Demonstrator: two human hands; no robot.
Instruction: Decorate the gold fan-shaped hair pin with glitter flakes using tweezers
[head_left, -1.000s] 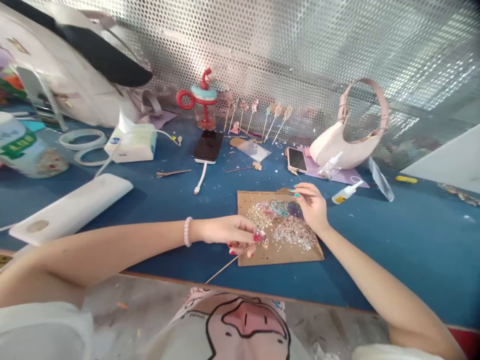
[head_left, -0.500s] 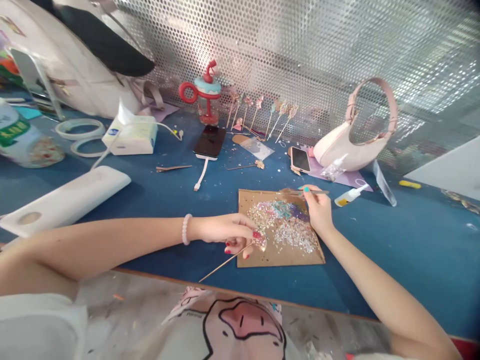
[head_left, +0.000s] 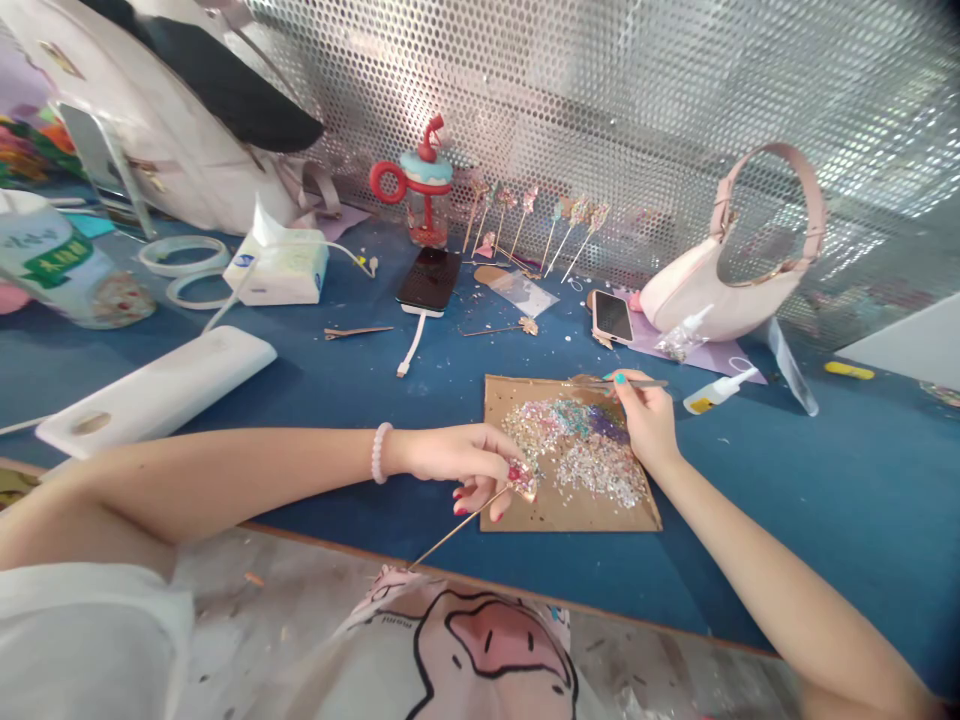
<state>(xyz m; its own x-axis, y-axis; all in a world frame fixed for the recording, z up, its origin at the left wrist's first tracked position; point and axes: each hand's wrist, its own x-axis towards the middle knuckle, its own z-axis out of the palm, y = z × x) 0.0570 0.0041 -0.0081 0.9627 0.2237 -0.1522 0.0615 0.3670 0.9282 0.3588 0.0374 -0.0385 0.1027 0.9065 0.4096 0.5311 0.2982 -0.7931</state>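
My left hand [head_left: 465,458] pinches the decorated head of a thin gold hair stick [head_left: 454,530], whose shaft slants down toward the table's front edge. Small glittery pieces cover that head, partly hidden by the fingers. Between thumb and fingers, my right hand [head_left: 651,425] grips slim metal tweezers [head_left: 637,383], held nearly level over the back edge of a cardboard sheet [head_left: 555,515]. Heaps of tiny sequins or beads [head_left: 600,472] in white, pink, teal and purple lie on the cardboard, between the two hands.
A glue bottle [head_left: 720,390] lies right of the cardboard. Behind are a phone [head_left: 612,317], a pale handbag [head_left: 720,285], a second phone [head_left: 429,280] and several decorated sticks [head_left: 555,235] against perforated metal. Leftward are a tissue pack [head_left: 281,270] and a long white object [head_left: 161,385].
The view has shifted slightly, so most things appear a little further right. Both hands keep their holds and stay nearly in place over the cardboard.
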